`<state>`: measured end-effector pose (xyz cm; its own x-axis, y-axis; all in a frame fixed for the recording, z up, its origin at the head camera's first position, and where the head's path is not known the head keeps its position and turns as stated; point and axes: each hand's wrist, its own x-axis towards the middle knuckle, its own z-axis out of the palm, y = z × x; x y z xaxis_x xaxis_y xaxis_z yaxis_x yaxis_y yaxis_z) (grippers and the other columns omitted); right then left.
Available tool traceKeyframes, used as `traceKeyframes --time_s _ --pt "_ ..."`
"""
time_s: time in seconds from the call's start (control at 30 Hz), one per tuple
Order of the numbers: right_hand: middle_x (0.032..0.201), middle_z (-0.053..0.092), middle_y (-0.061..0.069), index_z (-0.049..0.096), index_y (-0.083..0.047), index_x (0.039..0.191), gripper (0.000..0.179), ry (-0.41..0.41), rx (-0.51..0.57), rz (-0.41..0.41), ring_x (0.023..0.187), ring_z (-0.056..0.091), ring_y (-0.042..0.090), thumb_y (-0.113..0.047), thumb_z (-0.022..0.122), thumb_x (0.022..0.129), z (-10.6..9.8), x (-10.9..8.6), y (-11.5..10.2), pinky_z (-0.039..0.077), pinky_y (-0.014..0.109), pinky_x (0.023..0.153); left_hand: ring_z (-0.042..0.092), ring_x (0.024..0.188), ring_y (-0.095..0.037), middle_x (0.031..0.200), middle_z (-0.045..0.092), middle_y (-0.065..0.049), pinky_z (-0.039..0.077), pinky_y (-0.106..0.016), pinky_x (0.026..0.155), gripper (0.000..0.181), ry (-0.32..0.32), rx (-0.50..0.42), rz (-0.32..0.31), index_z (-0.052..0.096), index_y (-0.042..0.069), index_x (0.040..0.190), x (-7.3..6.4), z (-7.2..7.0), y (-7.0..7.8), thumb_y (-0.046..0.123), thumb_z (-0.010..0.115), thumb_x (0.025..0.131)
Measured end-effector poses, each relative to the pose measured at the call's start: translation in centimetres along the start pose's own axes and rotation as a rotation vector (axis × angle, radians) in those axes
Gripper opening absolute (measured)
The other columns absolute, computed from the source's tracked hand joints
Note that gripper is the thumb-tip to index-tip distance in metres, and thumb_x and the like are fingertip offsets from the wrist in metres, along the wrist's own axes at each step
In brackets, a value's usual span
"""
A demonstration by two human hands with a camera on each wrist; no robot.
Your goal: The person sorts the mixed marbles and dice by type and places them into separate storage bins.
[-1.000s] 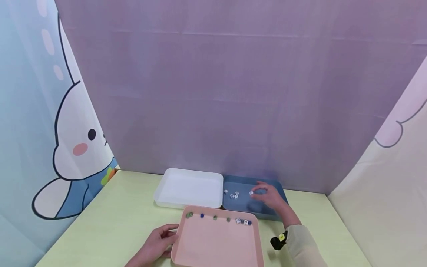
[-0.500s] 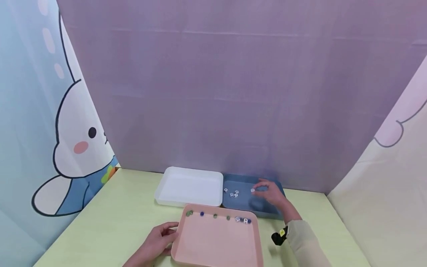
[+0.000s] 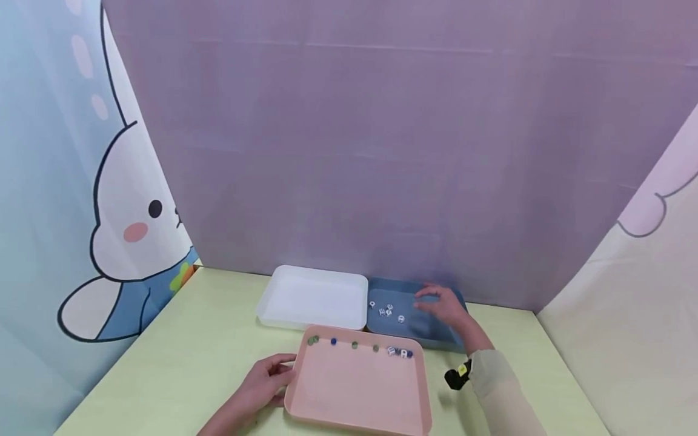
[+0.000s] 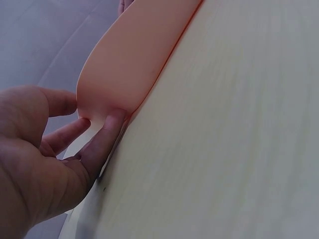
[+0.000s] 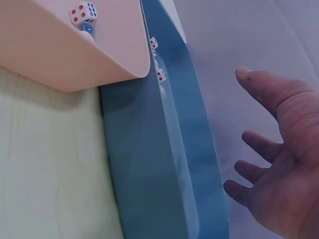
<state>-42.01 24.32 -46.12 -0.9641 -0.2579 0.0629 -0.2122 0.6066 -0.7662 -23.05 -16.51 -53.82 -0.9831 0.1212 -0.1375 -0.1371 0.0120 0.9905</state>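
Observation:
My left hand [image 3: 262, 383] touches the outer left wall of a shallow pink tray [image 3: 354, 387], thumb nearer the rim; the left wrist view shows its fingertips [image 4: 113, 119] against that wall. Along the tray's far side lie green and blue beads and two white dice [image 3: 391, 351]. My right hand [image 3: 444, 307] hovers over the right half of a blue tray [image 3: 417, 330], thumb and index finger apart, holding nothing. To its left, several smaller white dice sit in that tray, one die [image 3: 401, 318] apart from the group. In the right wrist view the right hand's fingers [image 5: 261, 147] are spread.
A white tray [image 3: 313, 300] stands left of the blue one, behind the pink tray. The pale yellow table [image 3: 180, 357] ends at a purple cloth backdrop [image 3: 338, 151]. A black device with a yellow mark [image 3: 457, 376] is on the right wrist.
My right hand has let go of a small white die, which now lies in the blue tray left of the fingers. The left hand keeps its place at the pink tray.

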Motion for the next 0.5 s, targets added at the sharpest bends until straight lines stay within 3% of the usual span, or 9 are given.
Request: traceKeyframes --time_s 0.23,0.5 --pt "0.149 0.037 0.019 0.074 -0.014 0.102 0.018 -0.035 -0.039 -0.073 0.138 0.024 0.044 -0.02 0.076 0.086 -0.4 -1.0 -1.5 0.036 0.062 0.1 0.061 0.089 -0.024 0.105 0.058 -0.018 0.058 -0.042 0.068 0.045 -0.022 -0.017 0.019 0.05 -0.005 0.135 0.1 0.1 0.5 0.01 0.062 0.094" --pt "0.146 0.041 0.019 0.074 -0.017 0.102 0.016 -0.114 -0.202 -0.168 0.133 0.035 0.044 -0.025 0.074 0.087 0.1 -2.9 -4.8 0.041 0.059 0.097 0.061 0.087 -0.025 0.105 0.057 -0.018 0.058 -0.044 0.068 0.045 -0.017 -0.021 0.017 0.05 -0.005 0.135 -0.2 0.1 0.4 0.01 0.062 0.094"
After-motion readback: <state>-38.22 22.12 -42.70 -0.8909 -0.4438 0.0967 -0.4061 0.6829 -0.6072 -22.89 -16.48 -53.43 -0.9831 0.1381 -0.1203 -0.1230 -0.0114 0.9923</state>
